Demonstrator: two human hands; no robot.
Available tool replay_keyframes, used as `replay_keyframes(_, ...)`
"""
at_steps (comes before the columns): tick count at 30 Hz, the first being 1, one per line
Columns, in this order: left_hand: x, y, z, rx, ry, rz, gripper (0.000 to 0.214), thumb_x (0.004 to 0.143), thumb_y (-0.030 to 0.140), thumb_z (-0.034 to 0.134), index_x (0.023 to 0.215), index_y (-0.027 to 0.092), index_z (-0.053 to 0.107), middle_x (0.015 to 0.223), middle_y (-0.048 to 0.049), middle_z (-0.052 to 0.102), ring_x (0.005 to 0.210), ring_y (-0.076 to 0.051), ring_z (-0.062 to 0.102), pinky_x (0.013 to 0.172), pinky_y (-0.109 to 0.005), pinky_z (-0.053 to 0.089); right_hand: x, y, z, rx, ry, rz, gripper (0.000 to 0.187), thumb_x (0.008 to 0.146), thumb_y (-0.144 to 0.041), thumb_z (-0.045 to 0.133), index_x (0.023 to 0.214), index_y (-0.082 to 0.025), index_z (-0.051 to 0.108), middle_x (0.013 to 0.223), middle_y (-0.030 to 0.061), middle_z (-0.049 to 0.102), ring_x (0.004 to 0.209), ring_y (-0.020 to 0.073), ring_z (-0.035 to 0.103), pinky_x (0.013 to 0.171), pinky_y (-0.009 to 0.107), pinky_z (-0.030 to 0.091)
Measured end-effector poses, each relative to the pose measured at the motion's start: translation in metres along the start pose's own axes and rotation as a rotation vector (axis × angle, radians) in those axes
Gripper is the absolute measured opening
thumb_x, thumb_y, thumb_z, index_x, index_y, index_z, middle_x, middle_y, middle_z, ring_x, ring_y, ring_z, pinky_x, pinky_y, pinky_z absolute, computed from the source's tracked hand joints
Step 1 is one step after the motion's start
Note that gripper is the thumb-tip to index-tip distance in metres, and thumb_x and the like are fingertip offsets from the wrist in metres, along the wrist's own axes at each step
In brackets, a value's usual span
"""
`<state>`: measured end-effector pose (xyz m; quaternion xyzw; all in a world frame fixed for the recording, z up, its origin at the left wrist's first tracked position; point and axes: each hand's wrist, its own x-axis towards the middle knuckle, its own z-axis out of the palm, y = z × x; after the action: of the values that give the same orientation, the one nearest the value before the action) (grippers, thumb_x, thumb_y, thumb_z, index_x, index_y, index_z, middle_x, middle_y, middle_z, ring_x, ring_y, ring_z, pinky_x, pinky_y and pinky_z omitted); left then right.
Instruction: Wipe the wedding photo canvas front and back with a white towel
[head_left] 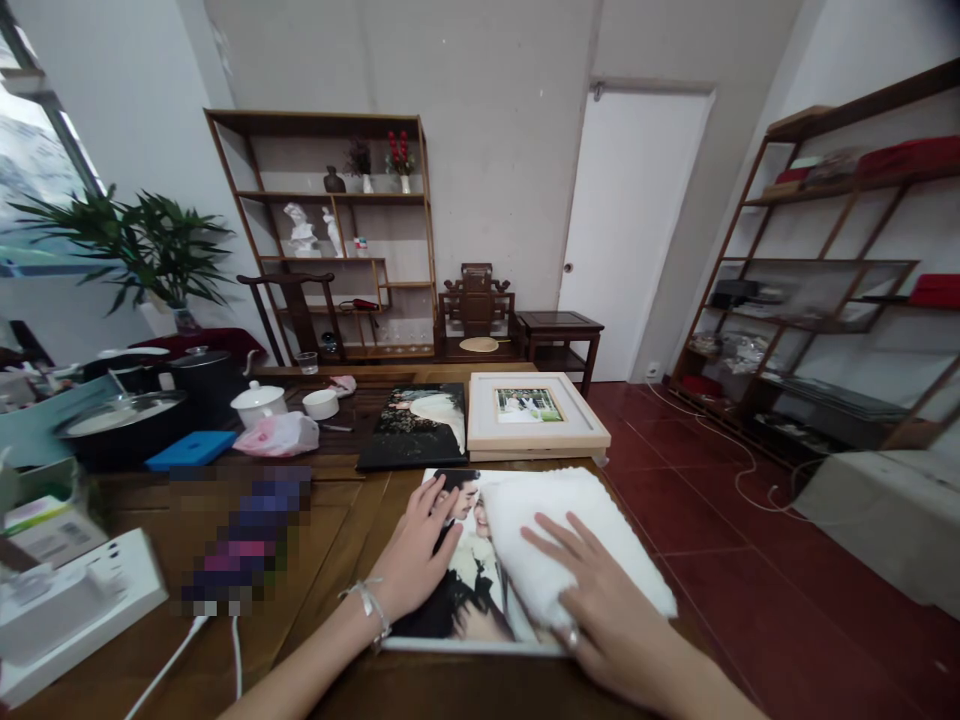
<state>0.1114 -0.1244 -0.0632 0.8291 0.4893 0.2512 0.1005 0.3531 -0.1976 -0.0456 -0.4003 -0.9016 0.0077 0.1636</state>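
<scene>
A glossy photo panel [461,600] with a picture of a couple lies flat on the wooden table in front of me. My left hand [420,550] rests on its left part, fingers spread, with a bracelet at the wrist. A fluffy white cloth [600,520] covers the right part of the panel and reaches past its edge. My right hand [592,590] presses on this cloth from above, some fingers stretched out and the lower ones bent at a fold of it, where a ring shows. What lies under the right palm is hidden.
Behind the panel lie a dark photo panel [390,445] and a light wooden picture frame [540,440]. To the left are a blurred-out phone-like item [251,535] with white cables, a power strip [97,600], a blue box [191,450], a white lidded pot [257,404] and a pan [120,430].
</scene>
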Motion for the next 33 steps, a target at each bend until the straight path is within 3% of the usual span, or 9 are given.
replay_keyframes(2, 0.0, 0.0, -0.001, -0.006, -0.001, 0.002, 0.043, 0.088, 0.032, 0.037, 0.129, 0.017, 0.043, 0.14, -0.0112, 0.032, 0.131, -0.025, 0.023, 0.105, -0.046, 0.026, -0.005, -0.014, 0.002, 0.045, -0.067, -0.015, 0.038, 0.059, -0.008, 0.049, 0.091, -0.017, 0.067, 0.138, 0.0074, 0.036, 0.129, 0.0316, 0.023, 0.105, 0.055, 0.018)
replay_keyframes(5, 0.001, 0.001, -0.002, -0.005, -0.017, 0.005, 0.043, 0.088, 0.027, 0.036, 0.129, 0.016, 0.042, 0.14, -0.0122, 0.032, 0.131, -0.025, 0.023, 0.105, -0.046, 0.027, -0.006, -0.026, 0.003, 0.103, -0.128, 0.001, 0.063, 0.06, -0.007, 0.048, 0.123, -0.014, 0.051, 0.132, 0.0093, 0.045, 0.124, 0.0286, 0.035, 0.102, 0.049, 0.03)
replay_keyframes(8, 0.001, 0.0, -0.002, -0.005, -0.029, -0.005, 0.044, 0.088, 0.027, 0.036, 0.13, 0.015, 0.041, 0.14, -0.0124, 0.031, 0.131, -0.025, 0.022, 0.105, -0.046, 0.026, -0.001, -0.023, -0.003, 0.098, -0.119, -0.045, 0.037, 0.064, -0.012, 0.052, 0.098, -0.019, 0.065, 0.134, 0.0042, 0.043, 0.126, 0.0283, 0.031, 0.105, 0.049, 0.022)
replay_keyframes(12, 0.001, -0.002, 0.0, -0.016, -0.009, 0.001, 0.043, 0.089, 0.033, 0.036, 0.129, 0.018, 0.042, 0.14, -0.0109, 0.033, 0.131, -0.025, 0.024, 0.104, -0.048, 0.027, 0.014, 0.002, -0.009, 0.062, -0.015, 0.0, 0.011, 0.071, -0.017, 0.053, 0.075, -0.019, 0.064, 0.135, 0.0042, 0.043, 0.128, 0.0247, 0.028, 0.107, 0.047, 0.018)
replay_keyframes(19, -0.001, 0.001, -0.002, -0.003, 0.0, 0.014, 0.042, 0.089, 0.034, 0.036, 0.128, 0.018, 0.044, 0.139, -0.0106, 0.034, 0.13, -0.025, 0.025, 0.104, -0.047, 0.028, 0.042, 0.038, -0.003, 0.013, 0.13, 0.144, 0.017, 0.082, -0.02, 0.047, 0.076, -0.016, 0.063, 0.125, 0.0136, 0.052, 0.124, 0.0241, 0.035, 0.103, 0.047, 0.024)
replay_keyframes(26, -0.001, 0.002, -0.001, 0.005, 0.009, 0.01, 0.042, 0.089, 0.032, 0.036, 0.128, 0.019, 0.043, 0.139, -0.0101, 0.034, 0.131, -0.025, 0.024, 0.104, -0.049, 0.027, 0.003, -0.004, 0.009, -0.032, -0.012, 0.077, 0.015, 0.069, -0.017, 0.053, 0.077, -0.017, 0.065, 0.138, 0.0091, 0.038, 0.129, 0.0328, 0.022, 0.104, 0.055, 0.018)
replay_keyframes(28, -0.001, 0.002, -0.001, 0.008, 0.002, 0.001, 0.042, 0.089, 0.032, 0.036, 0.128, 0.017, 0.044, 0.139, -0.011, 0.034, 0.13, -0.025, 0.024, 0.104, -0.048, 0.028, -0.012, -0.013, 0.017, -0.032, -0.038, 0.008, 0.028, 0.069, -0.015, 0.053, 0.093, -0.019, 0.066, 0.136, 0.0077, 0.039, 0.126, 0.0335, 0.03, 0.101, 0.053, 0.027)
replay_keyframes(31, -0.001, 0.002, -0.001, 0.001, 0.01, 0.002, 0.041, 0.089, 0.031, 0.037, 0.127, 0.018, 0.044, 0.139, -0.0108, 0.035, 0.13, -0.025, 0.025, 0.104, -0.047, 0.029, -0.021, -0.02, 0.021, -0.016, -0.072, -0.049, 0.055, 0.071, -0.009, 0.048, 0.125, -0.02, 0.048, 0.129, 0.0059, 0.049, 0.116, 0.0275, 0.046, 0.091, 0.042, 0.043)
replay_keyframes(33, -0.001, 0.001, -0.001, -0.006, 0.02, 0.009, 0.041, 0.089, 0.031, 0.037, 0.127, 0.02, 0.044, 0.139, -0.0098, 0.035, 0.13, -0.025, 0.026, 0.104, -0.048, 0.029, -0.017, -0.021, 0.013, 0.011, -0.094, -0.037, 0.05, 0.073, -0.012, 0.05, 0.122, -0.021, 0.051, 0.126, 0.0054, 0.052, 0.112, 0.0285, 0.048, 0.087, 0.042, 0.044)
